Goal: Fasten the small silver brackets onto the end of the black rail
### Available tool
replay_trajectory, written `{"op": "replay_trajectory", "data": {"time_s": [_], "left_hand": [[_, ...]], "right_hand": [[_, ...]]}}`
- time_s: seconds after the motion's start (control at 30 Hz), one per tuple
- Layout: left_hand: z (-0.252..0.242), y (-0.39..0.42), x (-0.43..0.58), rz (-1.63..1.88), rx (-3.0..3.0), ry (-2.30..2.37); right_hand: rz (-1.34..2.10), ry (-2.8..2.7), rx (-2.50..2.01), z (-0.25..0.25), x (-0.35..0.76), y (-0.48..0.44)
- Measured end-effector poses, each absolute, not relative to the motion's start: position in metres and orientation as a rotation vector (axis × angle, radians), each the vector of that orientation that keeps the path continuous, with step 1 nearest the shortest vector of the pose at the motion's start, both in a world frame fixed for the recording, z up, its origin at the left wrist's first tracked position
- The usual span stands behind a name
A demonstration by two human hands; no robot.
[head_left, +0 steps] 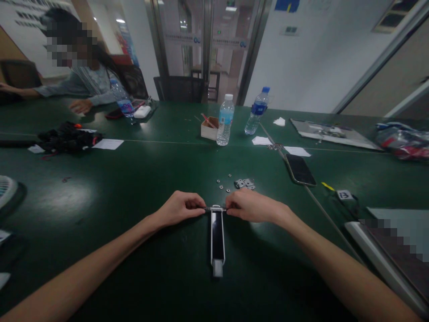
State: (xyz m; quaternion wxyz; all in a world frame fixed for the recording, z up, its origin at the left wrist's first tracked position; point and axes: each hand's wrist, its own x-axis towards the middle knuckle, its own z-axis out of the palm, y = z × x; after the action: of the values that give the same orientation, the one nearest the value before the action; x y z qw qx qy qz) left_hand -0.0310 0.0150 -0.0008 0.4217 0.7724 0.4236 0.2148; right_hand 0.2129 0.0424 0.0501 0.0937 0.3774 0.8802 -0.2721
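My left hand (181, 206) is closed, thumb and fingertips pinching the left end of a thin metal rod (216, 209). My right hand (251, 206) pinches the rod's right end. The rod lies crosswise over the far end of a long, narrow metal frame (212, 237) with a dark inside. A small grey block (217, 268) sits at the frame's near end. Just beyond my hands are several small nuts (221, 187) and some shiny metal brackets (248, 182), partly hidden behind my right hand.
Across the green table (150, 170) stand two water bottles (225, 120) (256, 112) and a small box (209, 130). To the right lie a phone (300, 170) and a laptop-like device (385, 255). A person (97, 82) sits at the far left near another bottle (122, 99).
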Motion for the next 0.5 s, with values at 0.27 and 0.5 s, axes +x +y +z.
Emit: {"op": "replay_trajectory", "data": {"time_s": [0.27,0.5], "left_hand": [[0.0006,0.0133,-0.0296,0.570,1.928,1.079],[-0.0011,0.0122,-0.0283,0.586,1.948,1.082]], "right_hand": [[-0.802,2.631,1.104,0.0496,0.2139,0.0436],[-0.799,2.629,1.109,0.0527,0.2119,0.0422]]}}
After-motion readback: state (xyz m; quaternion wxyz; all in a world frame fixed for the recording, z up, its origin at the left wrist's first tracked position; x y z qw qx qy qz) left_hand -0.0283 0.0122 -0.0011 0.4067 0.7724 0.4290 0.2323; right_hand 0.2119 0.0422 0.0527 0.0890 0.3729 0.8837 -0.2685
